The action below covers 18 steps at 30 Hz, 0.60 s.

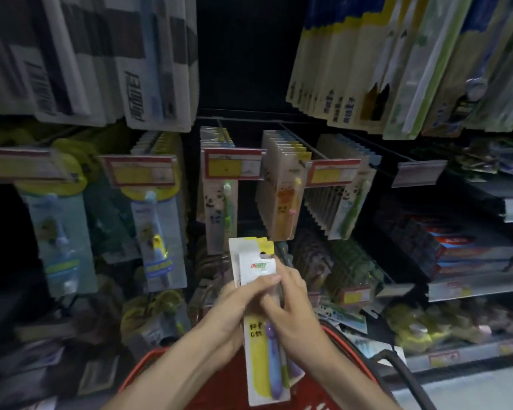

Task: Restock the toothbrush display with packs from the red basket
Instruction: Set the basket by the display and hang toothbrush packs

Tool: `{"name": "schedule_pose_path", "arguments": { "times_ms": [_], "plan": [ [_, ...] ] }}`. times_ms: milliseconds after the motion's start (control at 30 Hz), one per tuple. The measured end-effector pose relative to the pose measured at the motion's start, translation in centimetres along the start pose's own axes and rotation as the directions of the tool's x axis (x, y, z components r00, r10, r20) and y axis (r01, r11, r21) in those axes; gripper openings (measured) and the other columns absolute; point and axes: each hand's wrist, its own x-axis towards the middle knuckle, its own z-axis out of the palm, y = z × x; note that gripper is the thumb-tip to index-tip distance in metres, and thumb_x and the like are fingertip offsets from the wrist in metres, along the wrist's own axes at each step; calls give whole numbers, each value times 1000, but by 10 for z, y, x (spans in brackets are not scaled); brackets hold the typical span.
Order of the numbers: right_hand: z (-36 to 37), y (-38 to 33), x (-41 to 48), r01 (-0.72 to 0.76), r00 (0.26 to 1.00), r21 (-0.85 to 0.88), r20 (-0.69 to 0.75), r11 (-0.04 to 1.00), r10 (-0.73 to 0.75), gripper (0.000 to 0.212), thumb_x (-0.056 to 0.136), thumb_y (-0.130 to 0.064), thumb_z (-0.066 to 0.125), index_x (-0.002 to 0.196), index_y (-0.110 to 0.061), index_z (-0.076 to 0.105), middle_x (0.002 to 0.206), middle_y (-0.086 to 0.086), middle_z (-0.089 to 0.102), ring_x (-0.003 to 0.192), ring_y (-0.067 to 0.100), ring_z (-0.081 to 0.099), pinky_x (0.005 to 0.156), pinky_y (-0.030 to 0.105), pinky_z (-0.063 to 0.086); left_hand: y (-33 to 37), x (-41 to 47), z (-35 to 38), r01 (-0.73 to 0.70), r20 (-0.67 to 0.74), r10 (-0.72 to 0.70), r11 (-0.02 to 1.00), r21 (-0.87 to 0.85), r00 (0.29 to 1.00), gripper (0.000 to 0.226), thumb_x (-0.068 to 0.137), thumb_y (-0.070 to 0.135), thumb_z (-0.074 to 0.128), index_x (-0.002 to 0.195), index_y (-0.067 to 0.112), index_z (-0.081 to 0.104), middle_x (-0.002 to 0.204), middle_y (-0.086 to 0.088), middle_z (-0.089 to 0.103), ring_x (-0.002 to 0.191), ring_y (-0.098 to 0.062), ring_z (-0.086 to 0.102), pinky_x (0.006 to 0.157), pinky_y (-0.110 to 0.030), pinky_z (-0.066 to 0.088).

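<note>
Head view: 2 hands meet near the middle of the scene, just above the red basket (148,365), whose rim and 1 black handle (403,377) show at the near edge. The left hand (237,303) and right hand (290,306) both grip a small stack of toothbrush packs (256,270), fingers curled round it from either side. At least 2 cards show at the top of the stack, staggered; the exact count is hidden. The stack stands upright, its lower end over the basket. Farther off, 3 rows of panda packs (282,187) hang on hooks, and 3 red-and-yellow price tags (233,165) sit at the hook ends. More packs hang above, left and right.
</note>
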Motion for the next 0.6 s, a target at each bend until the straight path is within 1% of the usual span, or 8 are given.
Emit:
{"name": "schedule_pose_path", "arguments": {
  "times_ms": [67,100,200,267,367,467,533,600],
  "plan": [
    [0,3,5,-9,1000,-210,-20,978,5,53,99,-33,55,143,-58,41,123,-20,40,122,2,34,100,26,33,0,4,-3,16,-27,-17,999,-44,1000,22,87,14,76,108,9,80,98,-22,78,76,-29,77,60,-35,62],
    [-1,3,7,-28,1000,-247,-16,969,25,52,96,-39,54,142,-60,41,121,-20,38,122,3,32,99,27,31,0,6,-4,16,-29,-18,998,-62,999,24,85,14,78,108,8,80,99,-23,78,77,-30,76,63,-36,63],
    [-4,1,12,-75,997,-124,-23,989,73,51,85,-52,49,133,-70,45,113,-18,46,117,4,40,96,25,37,6,11,-1,-7,-2,7,996,-89,1000,25,79,15,81,103,9,82,98,-23,78,77,-31,76,65,-37,64],
    [-3,-2,14,-77,997,-39,-25,996,76,50,89,-44,55,133,-65,51,116,-13,56,119,2,47,101,27,43,9,15,0,-12,-10,11,992,-122,1000,26,77,13,82,103,8,81,93,-22,76,73,-31,75,60,-36,62],
    [-4,-5,16,-71,997,110,-17,991,73,47,93,-26,63,136,-44,62,126,-5,68,123,10,61,105,36,52,9,18,2,-1,-30,-3,988,-152,1000,33,76,13,84,107,4,79,91,-24,72,73,-34,71,60,-39,60],
    [-7,-6,15,-86,996,261,41,962,78,44,97,-3,66,136,-24,65,120,-4,76,113,11,72,93,27,58,11,19,2,17,-62,-26,988,-153,998,17,82,11,81,98,4,79,74,-18,69,58,-29,68,53,-36,60],
    [-9,-7,14,-123,990,299,101,946,97,50,92,1,70,137,-20,63,115,-1,77,105,13,74,83,23,58,14,20,1,40,-67,-50,989,-139,996,13,83,11,80,95,5,79,70,-15,70,53,-26,68,52,-34,60],
    [-12,-6,16,-182,980,350,137,919,142,59,82,-4,72,137,-22,62,118,4,76,106,17,73,82,23,57,16,20,-2,28,-68,-36,993,-113,997,17,83,10,80,99,3,78,71,-16,70,51,-24,67,48,-31,56]
  ]
}}
